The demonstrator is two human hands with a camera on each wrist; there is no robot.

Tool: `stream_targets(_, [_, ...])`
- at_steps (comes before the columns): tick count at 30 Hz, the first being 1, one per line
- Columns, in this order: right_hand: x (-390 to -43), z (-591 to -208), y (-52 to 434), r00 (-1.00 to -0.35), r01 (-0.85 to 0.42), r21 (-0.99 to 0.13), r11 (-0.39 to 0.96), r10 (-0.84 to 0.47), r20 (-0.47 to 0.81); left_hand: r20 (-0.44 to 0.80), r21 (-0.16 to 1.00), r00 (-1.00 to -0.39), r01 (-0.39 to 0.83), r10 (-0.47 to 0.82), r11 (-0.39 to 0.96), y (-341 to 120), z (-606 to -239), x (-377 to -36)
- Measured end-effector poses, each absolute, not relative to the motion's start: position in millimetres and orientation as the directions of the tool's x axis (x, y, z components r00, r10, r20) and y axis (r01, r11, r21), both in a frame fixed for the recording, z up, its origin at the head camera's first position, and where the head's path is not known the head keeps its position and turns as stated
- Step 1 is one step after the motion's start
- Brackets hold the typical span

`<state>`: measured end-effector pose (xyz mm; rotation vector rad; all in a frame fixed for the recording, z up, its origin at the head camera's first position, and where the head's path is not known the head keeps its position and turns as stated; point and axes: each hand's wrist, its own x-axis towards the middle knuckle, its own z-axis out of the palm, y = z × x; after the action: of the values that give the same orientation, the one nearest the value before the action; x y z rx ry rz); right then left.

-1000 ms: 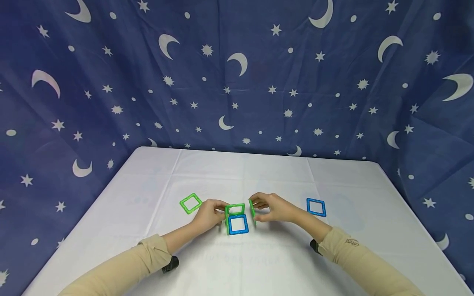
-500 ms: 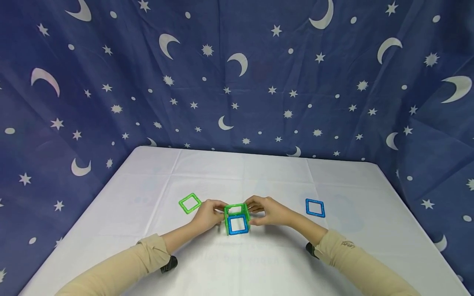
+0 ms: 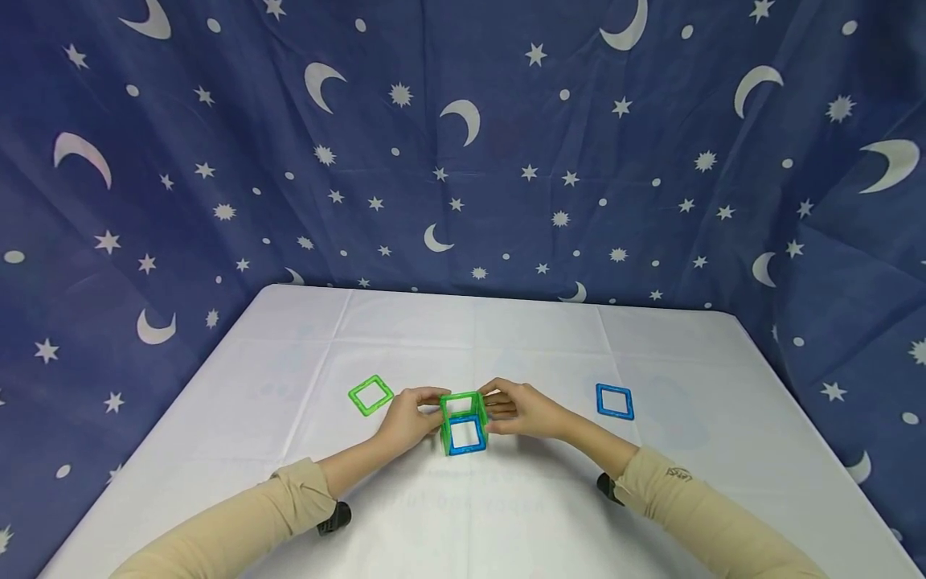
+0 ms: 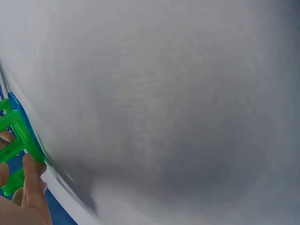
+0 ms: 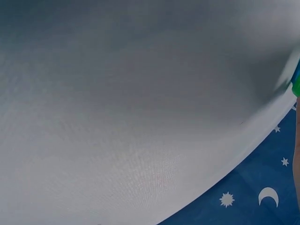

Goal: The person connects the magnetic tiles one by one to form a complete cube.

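Flanking hands [image 3: 463, 414]: green square [image 3: 371, 396], blue square [image 3: 615, 401].

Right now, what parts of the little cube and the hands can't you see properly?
Head view: the cube is too small to tell whether its panels are fully joined; the left hand and right hand cover its sides.
Left wrist view: the picture's left edge cuts the cube off, fingers cover part of it, and the cloth is blurred.
Right wrist view: only a green sliver shows at the right edge.
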<state>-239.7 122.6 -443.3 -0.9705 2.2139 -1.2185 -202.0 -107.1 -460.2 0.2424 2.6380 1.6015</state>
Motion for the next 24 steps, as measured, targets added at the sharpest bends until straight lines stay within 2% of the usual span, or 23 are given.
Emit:
stream_targets(11, [-241,-446,126,-0.646,-0.36,-0.867,0.345,-0.762,-0.035,0.023,0.924,-0.981,0.094,0.192,0.371,-109,-463,-197])
stream_targets(15, [-240,-448,126,-0.657,-0.356,-0.865,0.353,-0.753,-0.037,0.037,0.896,-0.979,0.122,0.201,0.426,-108,-464,-196])
stream_targets(18, [-239,-448,126,-0.664,-0.363,-0.845,0.393,-0.745,-0.061,0.026,0.842,-0.978,0.134,0.208,0.522,-106,-465,-195])
stream_targets(21, [-235,-446,121,-0.699,-0.438,-0.75,0.495,-0.713,-0.062,-0.024,0.815,-0.976,0.107,0.218,0.57,-103,-467,-195])
stream_targets(24, [-232,-445,111,-0.737,-0.488,-0.64,0.593,-0.673,-0.062,-0.057,0.823,-0.974,0.077,0.218,0.562,-100,-467,-194])
